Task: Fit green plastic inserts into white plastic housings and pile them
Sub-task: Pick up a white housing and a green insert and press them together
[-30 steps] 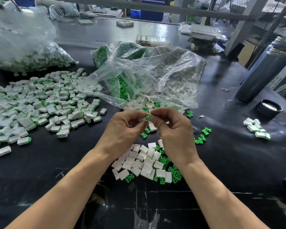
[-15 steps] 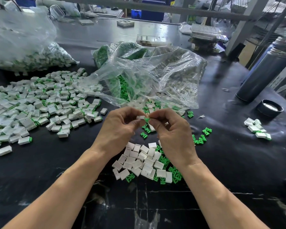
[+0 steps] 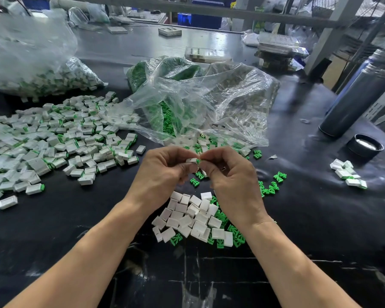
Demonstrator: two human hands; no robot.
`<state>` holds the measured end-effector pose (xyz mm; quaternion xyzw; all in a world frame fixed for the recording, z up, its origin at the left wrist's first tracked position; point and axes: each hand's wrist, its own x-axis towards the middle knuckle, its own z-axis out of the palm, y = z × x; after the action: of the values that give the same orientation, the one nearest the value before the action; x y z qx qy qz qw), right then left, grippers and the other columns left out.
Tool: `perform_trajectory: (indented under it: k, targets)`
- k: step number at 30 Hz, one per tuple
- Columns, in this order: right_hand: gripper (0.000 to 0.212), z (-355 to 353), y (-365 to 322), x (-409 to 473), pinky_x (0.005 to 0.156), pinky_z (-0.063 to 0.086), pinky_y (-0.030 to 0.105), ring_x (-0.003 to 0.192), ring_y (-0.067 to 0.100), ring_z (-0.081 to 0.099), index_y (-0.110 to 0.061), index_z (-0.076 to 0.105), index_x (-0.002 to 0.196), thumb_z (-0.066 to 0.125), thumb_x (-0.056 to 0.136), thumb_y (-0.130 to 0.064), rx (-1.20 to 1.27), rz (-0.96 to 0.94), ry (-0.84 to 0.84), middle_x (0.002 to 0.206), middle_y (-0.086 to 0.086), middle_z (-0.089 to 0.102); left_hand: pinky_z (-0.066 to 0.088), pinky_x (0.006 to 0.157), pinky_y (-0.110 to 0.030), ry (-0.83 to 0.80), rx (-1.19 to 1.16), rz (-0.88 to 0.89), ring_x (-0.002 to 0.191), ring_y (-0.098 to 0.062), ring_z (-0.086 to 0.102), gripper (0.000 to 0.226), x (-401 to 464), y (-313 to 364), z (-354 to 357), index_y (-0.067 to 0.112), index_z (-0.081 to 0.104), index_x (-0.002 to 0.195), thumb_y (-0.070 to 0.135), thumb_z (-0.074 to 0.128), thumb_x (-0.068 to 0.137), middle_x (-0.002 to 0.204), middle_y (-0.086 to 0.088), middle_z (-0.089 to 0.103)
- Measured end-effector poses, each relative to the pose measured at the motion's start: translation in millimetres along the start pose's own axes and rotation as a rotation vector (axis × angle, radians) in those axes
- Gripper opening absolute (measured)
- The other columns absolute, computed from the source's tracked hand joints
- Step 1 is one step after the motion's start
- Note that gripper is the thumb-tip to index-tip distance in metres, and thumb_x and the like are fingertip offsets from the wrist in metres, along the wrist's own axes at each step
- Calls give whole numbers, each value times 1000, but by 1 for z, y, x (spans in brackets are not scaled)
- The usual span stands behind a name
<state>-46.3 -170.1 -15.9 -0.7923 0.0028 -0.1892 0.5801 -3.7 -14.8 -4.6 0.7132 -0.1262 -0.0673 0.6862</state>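
While finished pieces (image 3: 53,147) lie piled at the worktop's (image 3: 298,218) left, the left hand (image 3: 165,172) pinches a white housing (image 3: 191,160) and the right hand (image 3: 229,174) pinches a green insert (image 3: 198,161) at its mouth, above the loose parts. Keep both aligned and push squarely, probably until seated.

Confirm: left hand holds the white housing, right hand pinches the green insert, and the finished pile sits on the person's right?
Not quite. The head view shows the finished pile on the person's left. The rest holds: the left hand holds the white housing and the right hand pinches the green insert.
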Motion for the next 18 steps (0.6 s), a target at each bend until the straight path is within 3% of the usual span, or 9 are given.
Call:
perform_trajectory:
  k: [7,13,16,18]
  targets:
    - [11,-4,-3,2,58,56,24,63,6,63,-17,76,94,73,94,-7,141,137,-33,78,-5,75,53,55,-19,0,-43,-22,62,-15,64,9,-2,3,0,3,74,92,-2,76,85,73,-10,72]
    - [12,0,-3,-3,64,58,27,71,6,67,-27,74,92,74,95,-15,-61,64,3,80,-10,74,55,57,-23,34,12,-3,63,-15,64,21,-1,3,-1,16,79,81,-4,77,85,78,-15,75]
    - [9,4,-6,-6,63,55,25,72,6,67,-21,74,94,73,94,-11,-176,-14,47,79,-11,72,56,55,-25,56,28,15,61,-17,63,23,-3,4,1,17,80,76,-5,78,84,75,-16,75]
    - [7,5,-8,-7,66,55,33,72,10,67,-16,74,94,73,94,-9,-246,-65,67,80,-7,72,55,54,-25,67,58,39,57,-14,62,26,-4,5,2,19,79,72,-5,78,84,70,-13,74]
